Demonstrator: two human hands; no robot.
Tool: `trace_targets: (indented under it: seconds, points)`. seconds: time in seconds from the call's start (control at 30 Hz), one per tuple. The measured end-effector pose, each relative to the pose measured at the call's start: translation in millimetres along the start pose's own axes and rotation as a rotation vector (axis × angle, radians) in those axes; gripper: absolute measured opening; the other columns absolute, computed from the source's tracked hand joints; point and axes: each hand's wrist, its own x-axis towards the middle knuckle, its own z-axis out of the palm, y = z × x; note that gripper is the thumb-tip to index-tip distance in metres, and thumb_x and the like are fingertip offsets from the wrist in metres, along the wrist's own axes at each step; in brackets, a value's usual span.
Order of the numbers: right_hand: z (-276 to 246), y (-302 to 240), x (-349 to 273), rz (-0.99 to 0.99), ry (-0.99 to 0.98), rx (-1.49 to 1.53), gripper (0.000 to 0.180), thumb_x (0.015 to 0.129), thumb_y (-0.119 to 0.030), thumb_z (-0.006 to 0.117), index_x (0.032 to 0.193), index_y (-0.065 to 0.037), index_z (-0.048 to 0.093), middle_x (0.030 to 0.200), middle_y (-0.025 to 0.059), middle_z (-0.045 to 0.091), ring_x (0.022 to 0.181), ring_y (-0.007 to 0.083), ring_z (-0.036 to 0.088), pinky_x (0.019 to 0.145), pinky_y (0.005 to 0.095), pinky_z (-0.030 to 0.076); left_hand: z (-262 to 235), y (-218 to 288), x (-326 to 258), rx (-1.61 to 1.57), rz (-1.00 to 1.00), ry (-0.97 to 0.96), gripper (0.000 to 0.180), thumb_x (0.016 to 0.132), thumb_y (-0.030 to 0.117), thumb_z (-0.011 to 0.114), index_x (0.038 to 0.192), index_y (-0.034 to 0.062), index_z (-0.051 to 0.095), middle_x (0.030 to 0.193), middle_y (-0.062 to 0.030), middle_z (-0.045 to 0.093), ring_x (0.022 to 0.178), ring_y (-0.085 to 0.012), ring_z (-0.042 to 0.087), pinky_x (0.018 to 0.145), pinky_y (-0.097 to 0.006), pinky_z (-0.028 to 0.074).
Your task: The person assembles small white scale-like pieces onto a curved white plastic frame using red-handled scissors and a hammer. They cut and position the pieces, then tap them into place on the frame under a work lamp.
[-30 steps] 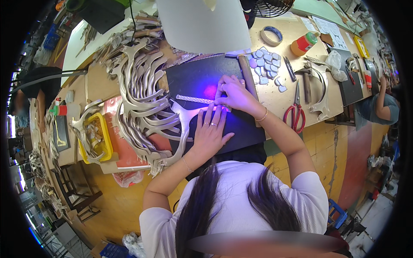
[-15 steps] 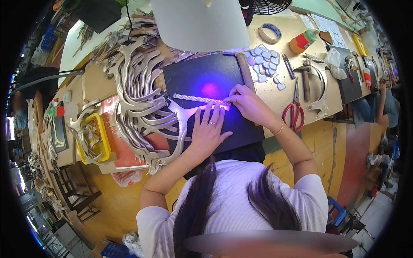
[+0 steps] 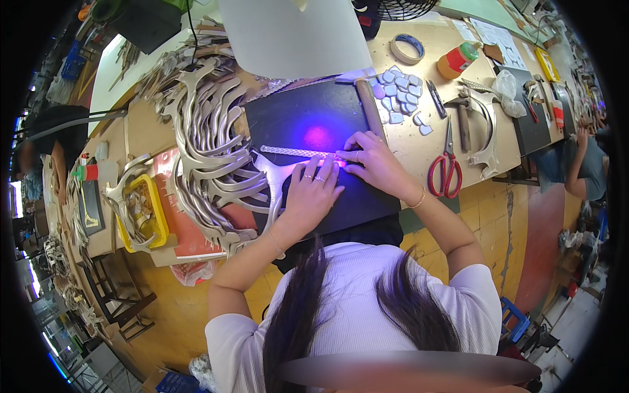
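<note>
On a black mat (image 3: 288, 118) lies a silvery, curved, branching flat piece (image 3: 274, 171). My left hand (image 3: 309, 196) rests on one of its arms, fingers stretched out flat, rings on two of them. Just beyond that arm runs a pale braided strip (image 3: 288, 151), almost parallel to it. The fingers of my right hand (image 3: 372, 162) are pinched at the strip's right end, where it meets the tip of the silvery arm. My fingers partly hide this contact. Purple-pink light falls on the mat and on my fingertips.
Many similar silvery pieces (image 3: 196, 141) are heaped left of the mat. A hammer handle (image 3: 372, 108) lies along its right side. Beyond are small grey-blue pieces (image 3: 401, 92), red-handled scissors (image 3: 445, 171), tape (image 3: 407, 49) and a bottle (image 3: 457, 60). A white lamp shade (image 3: 295, 39) overhangs the mat.
The strip and the silvery piece have shifted slightly left, and my left hand with them. My right fingers have come lower, closer to the silvery arm's tip.
</note>
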Motion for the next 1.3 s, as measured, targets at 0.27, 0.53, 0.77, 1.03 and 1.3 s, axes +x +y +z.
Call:
trace_targets:
  seconds: [0.27,0.53,0.77,1.03,1.3]
  points:
    - [2,0,-1,-0.022,0.035,-0.019,0.026,0.078,-0.014,0.074,0.103,-0.007,0.075,0.101,0.0077,0.059,0.099,0.0262,0.054,0.09,0.0385,0.044,3,-32,27,-0.165,0.158,0.003,0.02,0.081,0.014,0.062,0.099,0.0046,0.066,0.097,-0.0082,0.061,0.098,-0.0254,0.057,0.086,-0.039,0.044]
    - [3,0,-2,-0.025,0.039,-0.043,0.026,0.078,-0.015,0.074,0.103,-0.007,0.074,0.103,0.0081,0.059,0.1,0.0262,0.054,0.091,0.0389,0.044,3,-35,32,-0.231,0.17,0.073,0.018,0.08,0.008,0.069,0.098,0.0052,0.067,0.092,-0.0078,0.06,0.097,-0.0268,0.058,0.087,-0.04,0.046]
    - [-16,14,-15,0.114,0.233,0.156,0.028,0.084,-0.013,0.07,0.109,-0.001,0.068,0.106,0.0135,0.061,0.103,0.031,0.058,0.093,0.039,0.048,-1,-35,36,-0.264,0.162,0.022,0.019,0.081,0.007,0.068,0.1,0.0056,0.068,0.102,-0.0089,0.063,0.094,-0.0274,0.06,0.083,-0.04,0.047]
    - [-66,100,-51,0.727,0.524,-0.105,0.025,0.086,-0.013,0.069,0.106,0.002,0.071,0.101,0.0172,0.063,0.093,0.0312,0.063,0.085,0.0385,0.05,1,-37,37,-0.229,0.184,0.003,0.024,0.081,0.005,0.067,0.105,0.0066,0.068,0.103,-0.0088,0.066,0.091,-0.0264,0.06,0.082,-0.04,0.047]
    - [-57,118,-52,0.625,0.489,-0.226,0.025,0.084,-0.013,0.073,0.103,0.003,0.07,0.1,0.0155,0.061,0.083,0.0276,0.065,0.077,0.0363,0.052,-2,-33,37,-0.229,0.153,0.0,0.033,0.077,0.003,0.065,0.109,0.0076,0.068,0.099,-0.0072,0.065,0.09,-0.0256,0.06,0.083,-0.039,0.046]
